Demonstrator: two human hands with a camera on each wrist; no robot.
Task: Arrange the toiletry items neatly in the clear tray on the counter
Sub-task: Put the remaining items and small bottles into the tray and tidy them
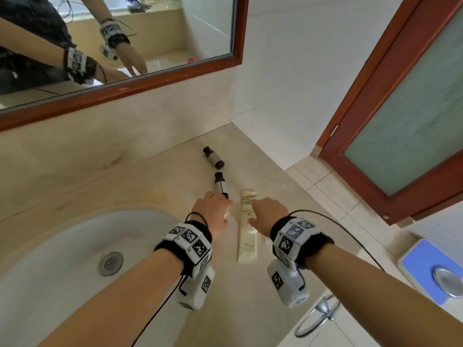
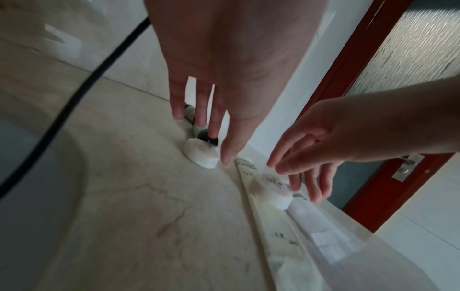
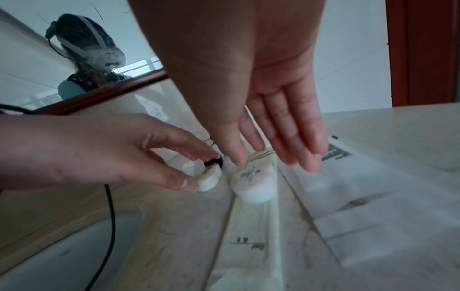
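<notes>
Two small dark bottles lie on the beige counter (image 1: 150, 186), one far (image 1: 213, 157) and one near (image 1: 221, 185). A long cream packet (image 1: 246, 236) lies to their right. My left hand (image 1: 213, 211) reaches down at the near bottle's lower end. Its forefinger rests on the black end (image 3: 212, 162), its thumb beside a small white round piece (image 3: 209, 181). My right hand (image 1: 270, 214) hovers flat over the packet (image 3: 251, 246), fingers straight, above a second white round piece (image 3: 254, 187). A clear plastic packet (image 3: 373, 196) lies right of it. No clear tray shows.
The white sink basin (image 1: 62, 246) with its drain (image 1: 110, 262) lies to the left. A wood-framed mirror (image 1: 150, 78) hangs behind, and the wall corner closes the back right. The counter's edge drops on the right to a tiled floor with a blue scale (image 1: 431, 269) and a red-framed door (image 1: 400, 108).
</notes>
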